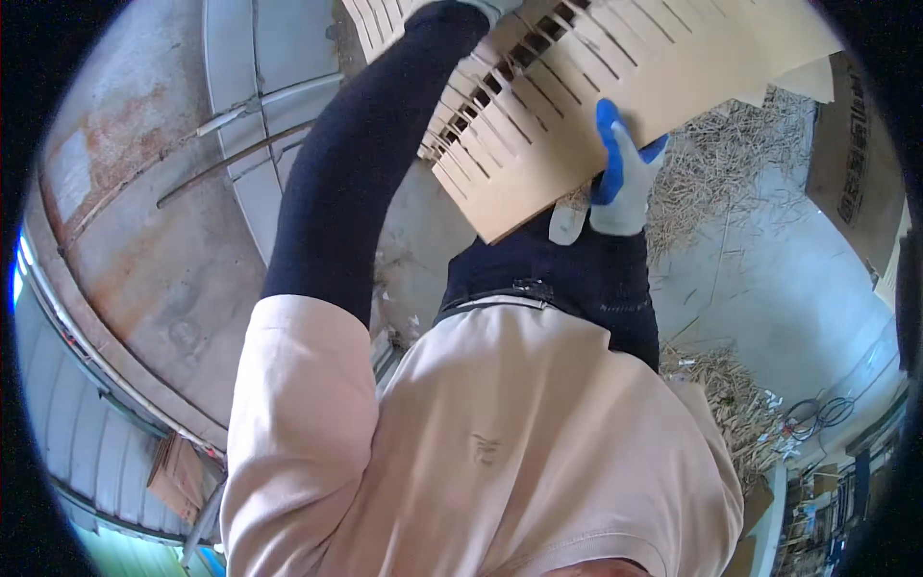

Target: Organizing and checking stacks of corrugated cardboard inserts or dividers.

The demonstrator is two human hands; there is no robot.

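A tan cardboard sheet (538,154) with a row of narrow slots along its far edge lies across the top of the view, tilted up to the right. My right hand (625,183), in a white glove with blue coating, grips its near edge; the thumb lies on top and part of the fingers is hidden. My left arm, in a black sleeve, reaches to the top edge, where my gloved left hand (492,8) is cut off and its fingers do not show. Beside it is more slotted cardboard (378,21), with a dark gap between the slotted edges.
Thin cardboard scraps (716,163) litter the floor on the right, with another heap (735,404) nearer. A large brown carton (856,173) stands at far right. Metal panels and a bar (231,163) lie on the left. A coiled cable (817,413) rests at lower right.
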